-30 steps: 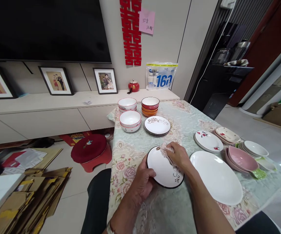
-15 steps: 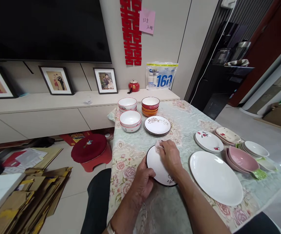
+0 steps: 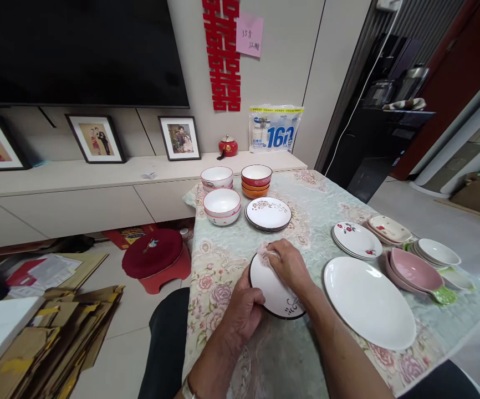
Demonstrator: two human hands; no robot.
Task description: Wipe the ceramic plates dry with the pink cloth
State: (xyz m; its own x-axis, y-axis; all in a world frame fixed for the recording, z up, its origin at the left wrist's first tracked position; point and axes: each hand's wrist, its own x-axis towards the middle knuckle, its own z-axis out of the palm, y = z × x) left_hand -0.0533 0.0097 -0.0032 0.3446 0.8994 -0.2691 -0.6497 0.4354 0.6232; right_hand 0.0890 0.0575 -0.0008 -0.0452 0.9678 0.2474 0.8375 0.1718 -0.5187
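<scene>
A white plate (image 3: 271, 288) with a dark rim and a dark scroll pattern is tilted above the tablecloth. My left hand (image 3: 246, 305) grips its left edge, thumb on top and fingers underneath. In my right hand (image 3: 287, 266) is a crumpled whitish cloth (image 3: 264, 254), pressed on the plate's far upper part; whether it is fabric or tissue I cannot tell. Beyond my hands lies a stack of similar plates (image 3: 268, 214) with brown flowers. To the right of my right forearm rests a large white oval plate (image 3: 368, 302).
White bowls with red rims (image 3: 222, 205) and red and orange bowls (image 3: 256, 182) stand at the back. On the right are flowered plates (image 3: 356, 240), pink dishes (image 3: 414, 271) and small white bowls (image 3: 438, 252). A red stool (image 3: 154, 257) and flattened cardboard (image 3: 57, 332) are on the floor at left.
My right hand and the cloth have moved slightly left across the plate toward its upper left rim. My left hand keeps its grip in nearly the same place.
</scene>
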